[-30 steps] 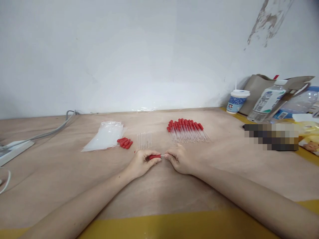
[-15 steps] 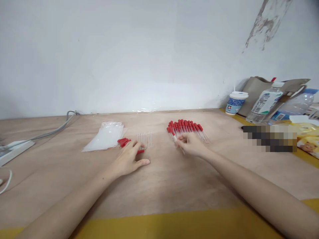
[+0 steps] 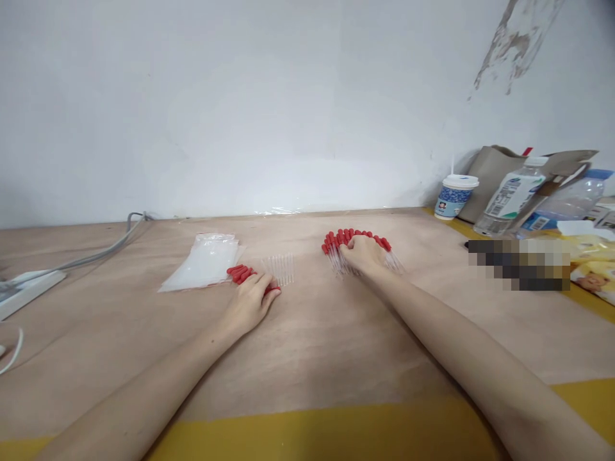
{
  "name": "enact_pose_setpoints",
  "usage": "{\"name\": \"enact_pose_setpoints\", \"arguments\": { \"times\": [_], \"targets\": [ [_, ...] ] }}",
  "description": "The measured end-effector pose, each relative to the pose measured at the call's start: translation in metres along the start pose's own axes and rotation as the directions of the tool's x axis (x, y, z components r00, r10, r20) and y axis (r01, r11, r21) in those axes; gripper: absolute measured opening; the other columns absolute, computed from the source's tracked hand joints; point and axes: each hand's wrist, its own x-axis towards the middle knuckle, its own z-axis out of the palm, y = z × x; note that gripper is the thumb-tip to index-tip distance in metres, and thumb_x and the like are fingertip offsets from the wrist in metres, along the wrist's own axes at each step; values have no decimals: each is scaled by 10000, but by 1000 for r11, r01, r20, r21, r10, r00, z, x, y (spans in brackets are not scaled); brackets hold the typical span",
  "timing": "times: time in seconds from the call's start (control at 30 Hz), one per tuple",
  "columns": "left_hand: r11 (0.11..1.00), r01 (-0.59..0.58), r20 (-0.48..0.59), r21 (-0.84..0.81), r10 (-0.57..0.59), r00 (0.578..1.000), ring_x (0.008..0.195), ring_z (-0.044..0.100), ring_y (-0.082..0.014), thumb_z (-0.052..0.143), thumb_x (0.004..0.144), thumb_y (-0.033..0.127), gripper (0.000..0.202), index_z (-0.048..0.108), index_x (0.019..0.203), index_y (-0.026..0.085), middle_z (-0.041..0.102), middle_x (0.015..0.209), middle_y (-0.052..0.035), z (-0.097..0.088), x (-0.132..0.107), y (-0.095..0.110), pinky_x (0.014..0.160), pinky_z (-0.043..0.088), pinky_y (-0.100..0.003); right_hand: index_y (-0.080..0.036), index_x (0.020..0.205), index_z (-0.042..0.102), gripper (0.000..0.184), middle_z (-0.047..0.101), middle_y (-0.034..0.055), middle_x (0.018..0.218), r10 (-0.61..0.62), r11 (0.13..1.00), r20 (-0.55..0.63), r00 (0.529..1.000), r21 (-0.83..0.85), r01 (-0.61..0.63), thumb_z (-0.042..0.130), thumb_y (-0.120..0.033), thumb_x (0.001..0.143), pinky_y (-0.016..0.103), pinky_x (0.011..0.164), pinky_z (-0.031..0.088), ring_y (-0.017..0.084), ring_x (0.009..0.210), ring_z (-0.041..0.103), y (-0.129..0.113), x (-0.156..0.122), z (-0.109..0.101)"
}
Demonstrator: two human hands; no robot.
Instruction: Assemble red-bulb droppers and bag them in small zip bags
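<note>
My left hand (image 3: 252, 298) has its thumb and fingers closed on a red rubber dropper bulb (image 3: 273, 290) near the table surface. Beside those fingers lies a small pile of loose red bulbs (image 3: 240, 273). Several thin clear glass tubes (image 3: 283, 269) lie side by side just beyond the left hand. My right hand (image 3: 364, 253) is over a fanned row of droppers (image 3: 335, 251), clear tubes with red bulbs on their far ends. Its fingers are bent and pinched at a dropper in the row, and the palm covers part of the row.
Clear plastic bags (image 3: 204, 262) lie stacked left of the loose bulbs. A paper cup (image 3: 455, 197), a water bottle (image 3: 514, 197) and a grey-brown bag (image 3: 480, 182) stand at the back right. Grey cables (image 3: 108, 248) run to a white power strip (image 3: 36, 288) at left.
My right hand has moved up and slightly right over the dropper row, nearer the red bulbs. The left thumb has closed in against the fingers, onto a red bulb.
</note>
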Motion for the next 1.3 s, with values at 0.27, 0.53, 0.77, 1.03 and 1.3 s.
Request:
{"name": "enact_pose_setpoints", "arguments": {
  "times": [0.27, 0.53, 0.77, 1.03, 1.3],
  "targets": [
    [982, -107, 35, -157, 113, 993, 696, 531, -144, 452, 848, 259, 110, 514, 811, 177, 570, 775, -18, 1, -5, 15, 618, 410, -250, -211, 762, 615, 250, 651, 38, 774, -206, 975, -52, 977, 74, 210, 459, -405, 782, 298, 656, 393, 206, 775, 589, -17, -23, 7],
    [976, -26, -45, -215, 16, 999, 641, 517, -131, 461, 838, 264, 109, 505, 804, 170, 548, 706, -5, -2, -5, 11, 596, 417, -249, -185, 847, 644, 261, 659, 93, 888, -308, 950, 206, 929, 122, 287, 465, -367, 794, 280, 682, 430, 203, 860, 594, -79, -41, 38],
    [966, 8, -109, -260, -37, 993, 699, 554, -148, 498, 828, 330, 191, 528, 939, 178, 572, 785, -22, 6, -3, 1, 623, 450, -266, -124, 875, 656, 302, 650, 164, 892, -219, 975, 268, 938, 16, 223, 497, -358, 771, 319, 622, 448, 262, 805, 622, -93, -30, 44],
    [983, -58, -97, -174, 41, 994, 752, 525, -155, 460, 853, 280, 176, 592, 878, 167, 556, 820, -45, -4, -4, 9, 669, 436, -273, -74, 989, 554, 257, 585, 211, 1005, -414, 905, 152, 898, -42, 424, 400, -216, 840, 390, 783, 377, 293, 971, 530, -69, -62, 17],
    [956, -158, -122, -248, 131, 984, 749, 579, -152, 439, 868, 251, 167, 583, 906, 175, 625, 833, -44, 5, 3, 24, 687, 445, -270, -148, 1008, 515, 213, 616, 86, 910, -790, 585, -126, 600, 136, 800, 343, -209, 898, 329, 765, 375, 182, 818, 550, 13, -74, 11]
  ]
}}
